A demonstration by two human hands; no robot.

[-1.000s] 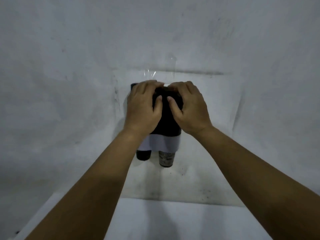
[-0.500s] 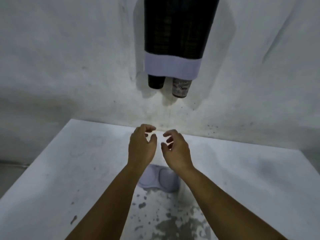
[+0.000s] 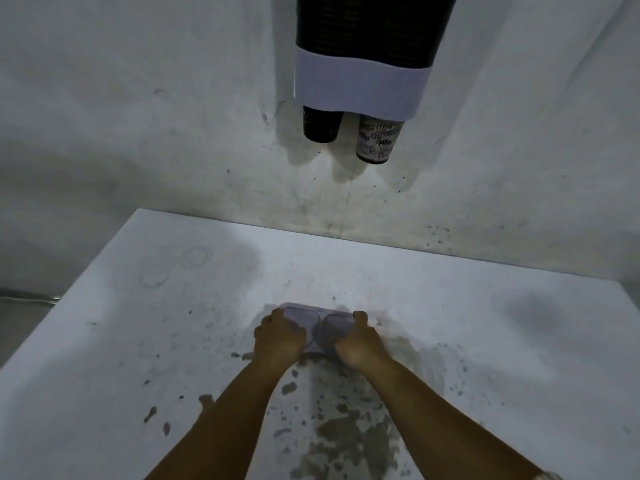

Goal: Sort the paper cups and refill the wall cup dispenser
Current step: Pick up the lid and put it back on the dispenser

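L hand (image 3: 278, 337) and R hand (image 3: 358, 341) both down on the table (image 3: 485, 323), each gripping one end of a pale lilac lid (image 3: 320, 322) w/ two round recesses side by side. L fingers curled over its left end, R fingers curled over its right end; thumbs not clearly seen. Lid lies flat on the surface, approx. centre, betw. the two hands. Forearms bare, reaching in from the near edge.

Table: white top, heavily soiled. Dark grey blotches and chipped patches concentrated in front of and below the hands, spreading toward the near edge; scattered specks to the right. Faint ring marks at far left. Soft shadow patches far left and right.

Wall (image 3: 138, 116): white, rough finish, smudged; dark specks along the junction w/ the table's back edge.

Dispenser (image 3: 363, 84) fixed to wall above, upper part cut off by frame: dark body, lilac band at base. Two cups protrude from its underside, side by side: black cup (image 3: 321, 128) on left, patterned cup (image 3: 377, 142) w/ dark print on right. Both cast shadows on wall below. Dispenser well apart from lid and hands.
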